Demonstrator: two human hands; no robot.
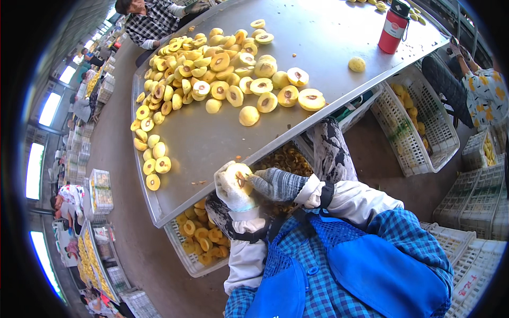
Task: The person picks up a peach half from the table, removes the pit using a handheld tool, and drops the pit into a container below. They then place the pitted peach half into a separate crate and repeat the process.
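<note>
My left hand (231, 198), in a white glove, cups a yellow peach half (231, 179) at the near edge of the metal table, its cut face with the brown pit hollow turned toward my right hand. My right hand (278, 184), in a grey knit glove, is closed, its fingertips right at the hollow; whatever it pinches is too small or hidden to make out. Beyond my hands a large heap of peach halves (220, 62) lies cut on the table, many with brown pit centres showing.
The sloping metal table (212, 143) has a raised rim. Below it stand a crate of peach halves (199, 270) and a container of brown bits (289, 159). A red bottle (393, 29) stands far right, near a lone peach (357, 64). Co-workers (151, 24) and white crates (413, 122) surround the table.
</note>
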